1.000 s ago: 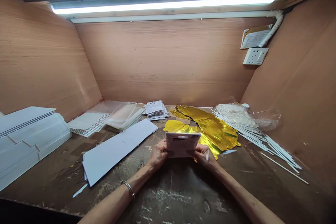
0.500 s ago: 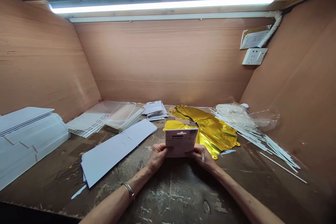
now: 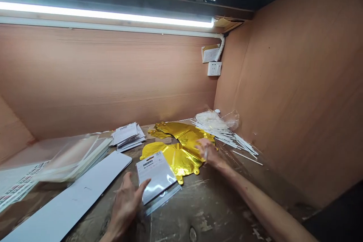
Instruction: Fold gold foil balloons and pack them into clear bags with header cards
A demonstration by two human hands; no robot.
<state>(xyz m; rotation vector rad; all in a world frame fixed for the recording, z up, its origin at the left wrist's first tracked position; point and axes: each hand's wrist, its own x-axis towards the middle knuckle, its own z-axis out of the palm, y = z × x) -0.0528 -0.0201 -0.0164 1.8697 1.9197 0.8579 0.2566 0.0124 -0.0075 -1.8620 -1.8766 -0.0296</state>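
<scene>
A card in a clear plastic sleeve (image 3: 155,177), with a hang slot and printing at its top, lies on the table, its clear flap toward me. Beside its left edge is my left hand (image 3: 124,200), open, thumb and fingers apart. My right hand (image 3: 207,150) is over the right part of the gold foil balloons (image 3: 181,155), somewhat blurred. Its fingers look stretched out with nothing seen in them; whether they touch the foil I cannot tell. The sleeve's upper right edge overlaps the foil.
Long white card sheets (image 3: 76,196) lie at left, beside clear plastic sleeves (image 3: 76,159). A stack of printed cards (image 3: 127,136) stands behind. White sticks (image 3: 227,136) are heaped at the back right. Wooden walls (image 3: 283,102) close off the back and right.
Both hands have let go of the sleeved card, which now lies on the table. My right hand has moved onto the gold foil; the view has turned right.
</scene>
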